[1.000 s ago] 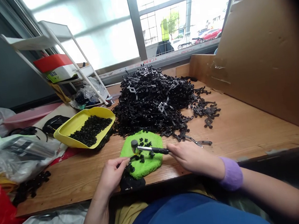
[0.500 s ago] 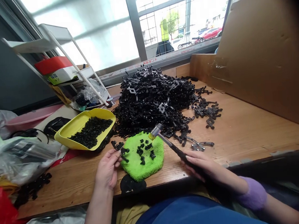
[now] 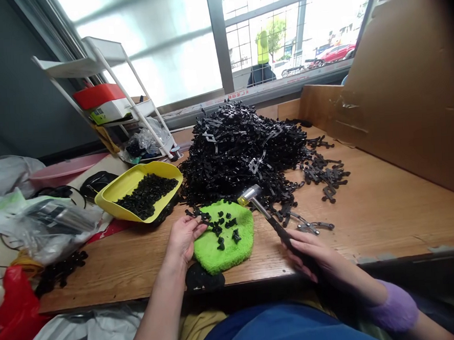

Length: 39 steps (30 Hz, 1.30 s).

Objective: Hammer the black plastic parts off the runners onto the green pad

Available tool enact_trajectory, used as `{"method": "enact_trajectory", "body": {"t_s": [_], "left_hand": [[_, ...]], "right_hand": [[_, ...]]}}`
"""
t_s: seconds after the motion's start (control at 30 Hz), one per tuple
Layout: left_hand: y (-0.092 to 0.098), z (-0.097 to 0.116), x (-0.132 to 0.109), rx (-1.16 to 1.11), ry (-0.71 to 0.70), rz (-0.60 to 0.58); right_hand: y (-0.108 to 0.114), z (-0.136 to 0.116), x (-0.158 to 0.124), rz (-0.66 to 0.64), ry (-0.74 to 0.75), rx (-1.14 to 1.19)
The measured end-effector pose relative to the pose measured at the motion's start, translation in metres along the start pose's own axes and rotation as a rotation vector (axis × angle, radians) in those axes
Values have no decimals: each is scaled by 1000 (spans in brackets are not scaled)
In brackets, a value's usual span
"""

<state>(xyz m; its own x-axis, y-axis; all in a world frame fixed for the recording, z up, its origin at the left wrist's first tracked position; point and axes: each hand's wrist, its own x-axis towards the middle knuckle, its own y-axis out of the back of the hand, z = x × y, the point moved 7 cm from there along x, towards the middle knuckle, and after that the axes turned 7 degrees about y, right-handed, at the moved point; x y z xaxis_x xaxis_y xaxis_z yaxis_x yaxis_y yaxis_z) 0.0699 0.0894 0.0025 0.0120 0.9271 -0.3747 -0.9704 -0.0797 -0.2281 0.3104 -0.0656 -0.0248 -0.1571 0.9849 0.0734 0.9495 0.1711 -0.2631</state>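
Observation:
My right hand (image 3: pixel 312 254) is shut on the black handle of a small hammer (image 3: pixel 270 216), whose metal head hangs just past the top edge of a bright green microfibre cloth (image 3: pixel 224 252). My left hand (image 3: pixel 183 239) pinches a small black plastic piece (image 3: pixel 198 216) at the cloth's upper left edge. Several similar black pieces (image 3: pixel 226 226) lie on the cloth. Behind it rises a large heap of black plastic strips (image 3: pixel 241 153), with loose strips (image 3: pixel 325 171) to its right.
A yellow scoop tray (image 3: pixel 136 193) full of small black pieces stands left of the heap. A black round pad (image 3: pixel 205 276) lies at the table's front edge. Plastic bags crowd the left, cardboard (image 3: pixel 410 92) walls the right, and a white shelf (image 3: pixel 101 65) stands behind.
The hammer has lifted off the cloth and swung up to the right, its head now beyond the cloth's top edge. My left hand has risen from the cloth with the black piece.

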Motion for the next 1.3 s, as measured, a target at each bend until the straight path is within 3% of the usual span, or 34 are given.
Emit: {"method": "enact_trajectory", "body": {"t_s": [0.5,0.67,0.8,1.1,1.3], "left_hand": [[2,-6,0,-15,-45,-25],[6,-4,-3,-31,-179,-17],[9,-5,-2,-62,-145,-32],[5,-6,-2,-36,-134,-55],[5,-6,-3,-4,-160,-38]], "right_hand": [[-5,-5,0,-30,-46,-100],[-5,-23,1,10,26,-474],[-17,-40,4,-21,122,-764],[-13,-32,5,31,127,-796],[-21,-45,9,28,182,-966]]}}
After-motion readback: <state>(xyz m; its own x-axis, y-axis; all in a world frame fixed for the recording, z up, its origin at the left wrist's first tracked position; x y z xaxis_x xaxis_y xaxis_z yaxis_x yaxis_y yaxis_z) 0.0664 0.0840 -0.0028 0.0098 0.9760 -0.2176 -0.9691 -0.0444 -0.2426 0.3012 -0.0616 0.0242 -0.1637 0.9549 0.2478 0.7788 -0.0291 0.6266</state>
